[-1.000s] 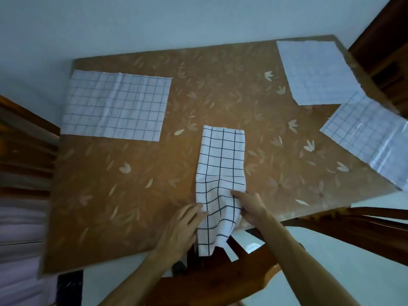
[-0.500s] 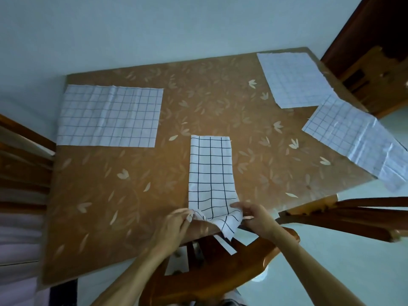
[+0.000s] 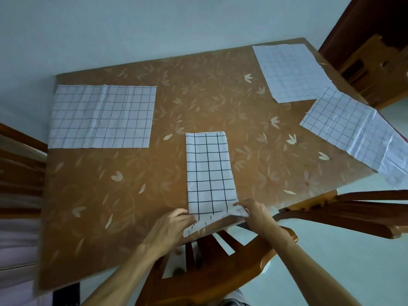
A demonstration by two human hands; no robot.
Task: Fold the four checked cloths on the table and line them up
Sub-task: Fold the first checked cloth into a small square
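A checked cloth folded into a long narrow strip (image 3: 208, 171) lies in the middle of the brown table (image 3: 114, 195), its near end at the table's front edge. My left hand (image 3: 170, 228) pinches the strip's near left corner. My right hand (image 3: 256, 214) pinches the near right corner, and the near end is turned up between them. Three more checked cloths lie flat: one at the far left (image 3: 101, 117), one at the far right corner (image 3: 289, 71), one on the right (image 3: 353, 131) hanging over the table's edge.
A wooden chair (image 3: 220, 272) stands right below the table's front edge under my arms. Another chair (image 3: 344, 208) is at the right, and a slatted one (image 3: 19, 164) at the left. A wooden door (image 3: 364, 40) is at the far right.
Both hands have lifted the strip's hanging near end from below the table edge up to the edge. The strip now lies straighter and flatter on the table.
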